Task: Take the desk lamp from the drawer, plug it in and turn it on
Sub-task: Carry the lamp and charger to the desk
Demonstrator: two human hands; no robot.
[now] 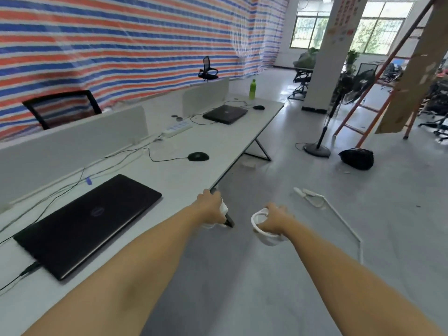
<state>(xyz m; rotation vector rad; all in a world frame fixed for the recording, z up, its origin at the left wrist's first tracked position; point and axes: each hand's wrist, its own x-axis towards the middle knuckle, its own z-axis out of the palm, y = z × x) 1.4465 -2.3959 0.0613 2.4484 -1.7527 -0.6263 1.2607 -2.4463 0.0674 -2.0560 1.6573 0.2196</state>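
Both my arms reach out over the floor just off the desk's front edge. My right hand (275, 218) is closed on a white desk lamp (268, 240), with a white ring-shaped loop (257, 223) showing beside the fingers; whether that loop is cord or lamp head is unclear. My left hand (211, 206) grips a small white piece (223, 206), mostly hidden by the fingers, close to the desk's edge. A white power strip (178, 128) lies farther back on the desk (206, 173). No drawer is in view.
On the desk lie two shut black laptops (89, 221) (225, 113), two mice (198, 156), cables and a green bottle (252, 89). White strips (312, 196) lie on the floor ahead. A standing fan (317, 147), black bag (355, 158) and orange ladder (378, 88) stand to the right.
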